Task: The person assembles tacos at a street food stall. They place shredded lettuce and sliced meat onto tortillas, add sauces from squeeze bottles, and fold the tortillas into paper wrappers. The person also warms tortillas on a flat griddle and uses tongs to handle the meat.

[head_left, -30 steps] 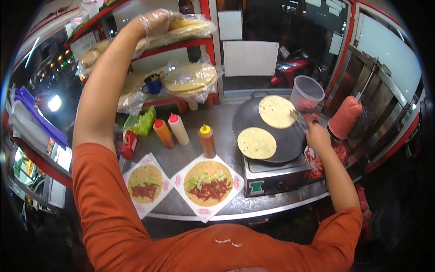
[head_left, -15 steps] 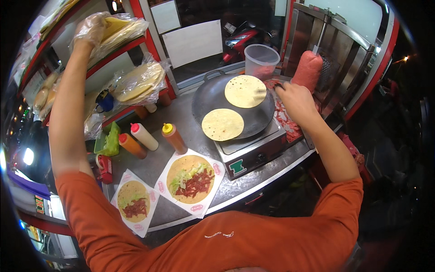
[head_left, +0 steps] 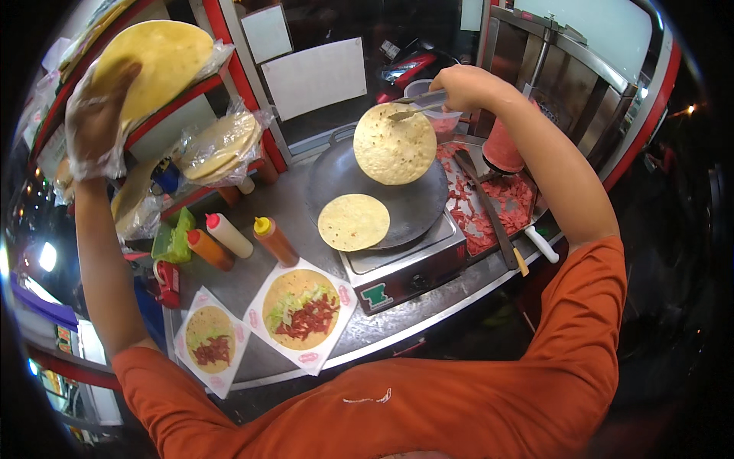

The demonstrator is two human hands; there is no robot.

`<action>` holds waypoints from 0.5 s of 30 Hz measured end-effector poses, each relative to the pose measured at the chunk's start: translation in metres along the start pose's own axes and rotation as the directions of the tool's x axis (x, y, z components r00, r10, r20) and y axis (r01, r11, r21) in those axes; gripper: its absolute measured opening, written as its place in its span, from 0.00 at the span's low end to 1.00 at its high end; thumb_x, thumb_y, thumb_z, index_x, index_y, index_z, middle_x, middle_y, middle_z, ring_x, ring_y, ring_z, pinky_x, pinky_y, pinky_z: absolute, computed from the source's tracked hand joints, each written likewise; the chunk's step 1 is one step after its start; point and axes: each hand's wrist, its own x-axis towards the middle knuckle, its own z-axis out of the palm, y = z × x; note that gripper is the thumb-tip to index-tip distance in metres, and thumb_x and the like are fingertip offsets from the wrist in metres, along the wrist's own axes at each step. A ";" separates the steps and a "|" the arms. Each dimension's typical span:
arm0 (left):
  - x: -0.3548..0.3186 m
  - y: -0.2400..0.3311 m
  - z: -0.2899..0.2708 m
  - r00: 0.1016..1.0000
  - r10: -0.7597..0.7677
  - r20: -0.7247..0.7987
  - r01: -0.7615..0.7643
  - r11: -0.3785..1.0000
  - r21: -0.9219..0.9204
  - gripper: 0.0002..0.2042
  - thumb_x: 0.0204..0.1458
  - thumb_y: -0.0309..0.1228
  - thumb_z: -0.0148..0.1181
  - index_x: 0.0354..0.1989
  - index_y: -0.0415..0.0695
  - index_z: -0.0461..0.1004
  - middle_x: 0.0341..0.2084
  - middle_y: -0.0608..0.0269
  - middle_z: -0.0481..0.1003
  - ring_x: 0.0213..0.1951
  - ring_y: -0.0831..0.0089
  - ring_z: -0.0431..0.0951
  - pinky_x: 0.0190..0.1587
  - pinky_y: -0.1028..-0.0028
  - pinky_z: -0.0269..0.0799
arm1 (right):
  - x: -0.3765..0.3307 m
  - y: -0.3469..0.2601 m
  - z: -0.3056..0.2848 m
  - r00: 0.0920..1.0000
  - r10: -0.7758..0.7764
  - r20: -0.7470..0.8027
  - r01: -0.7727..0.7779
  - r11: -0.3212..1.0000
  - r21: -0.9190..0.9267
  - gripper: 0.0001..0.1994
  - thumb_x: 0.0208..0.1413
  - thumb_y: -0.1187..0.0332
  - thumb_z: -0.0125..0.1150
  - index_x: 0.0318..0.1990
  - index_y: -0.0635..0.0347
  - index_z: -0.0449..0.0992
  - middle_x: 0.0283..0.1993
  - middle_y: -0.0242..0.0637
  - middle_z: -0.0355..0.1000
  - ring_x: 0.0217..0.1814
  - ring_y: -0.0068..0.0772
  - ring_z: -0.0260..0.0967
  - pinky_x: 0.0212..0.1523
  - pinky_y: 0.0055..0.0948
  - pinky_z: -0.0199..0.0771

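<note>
My left hand (head_left: 98,115), in a clear plastic glove, holds up a large yellow tortilla (head_left: 164,65) in front of the upper shelf. Over the dark round griddle (head_left: 325,180), my right hand (head_left: 462,84) grips metal tongs (head_left: 424,109). The tongs pinch the upper edge of a toasted tortilla (head_left: 394,145), which is tilted up above the pan. A smaller tortilla (head_left: 353,222) lies flat on the griddle's near side. Two filled flatbreads, a larger one (head_left: 302,310) and a smaller one (head_left: 209,339), rest on white paper, topped with shredded lettuce and reddish meat strips.
Sauce bottles (head_left: 229,236) and a green container (head_left: 170,237) stand left of the stove (head_left: 405,268). A meat tray (head_left: 478,229) with a long knife (head_left: 489,210) across it is at right, below a meat spit (head_left: 502,145). Bagged flatbreads (head_left: 222,145) fill the lower shelf.
My left hand has lifted a tortilla from the shelf stack. My right hand has risen and moved left, and its tongs now raise the far tortilla off the griddle.
</note>
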 end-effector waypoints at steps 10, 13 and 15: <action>-0.125 0.153 0.062 0.553 -0.653 0.517 0.786 0.614 -0.065 0.15 0.55 0.32 0.74 0.47 0.37 0.83 0.38 0.59 0.83 0.36 0.71 0.83 0.45 0.70 0.79 | -0.127 -0.021 0.120 0.998 -0.030 0.062 0.007 0.940 0.341 0.19 0.62 0.60 0.65 0.59 0.51 0.81 0.48 0.51 0.79 0.51 0.57 0.78 0.51 0.51 0.77; -0.121 0.132 0.120 0.918 -0.309 0.246 0.276 0.947 0.163 0.17 0.58 0.40 0.70 0.50 0.42 0.84 0.43 0.50 0.83 0.44 0.55 0.83 0.51 0.62 0.77 | -0.135 -0.019 0.129 0.993 0.053 -0.110 0.010 0.861 0.508 0.18 0.63 0.61 0.64 0.59 0.52 0.80 0.45 0.52 0.78 0.49 0.57 0.78 0.50 0.51 0.76; -0.113 0.110 0.174 0.970 -0.163 0.177 0.163 0.986 0.018 0.13 0.59 0.33 0.69 0.50 0.43 0.83 0.44 0.51 0.83 0.44 0.55 0.84 0.50 0.61 0.79 | -0.133 -0.029 0.140 0.973 -0.015 -0.229 0.136 0.841 0.524 0.18 0.63 0.62 0.62 0.59 0.53 0.80 0.42 0.51 0.77 0.47 0.58 0.78 0.49 0.52 0.76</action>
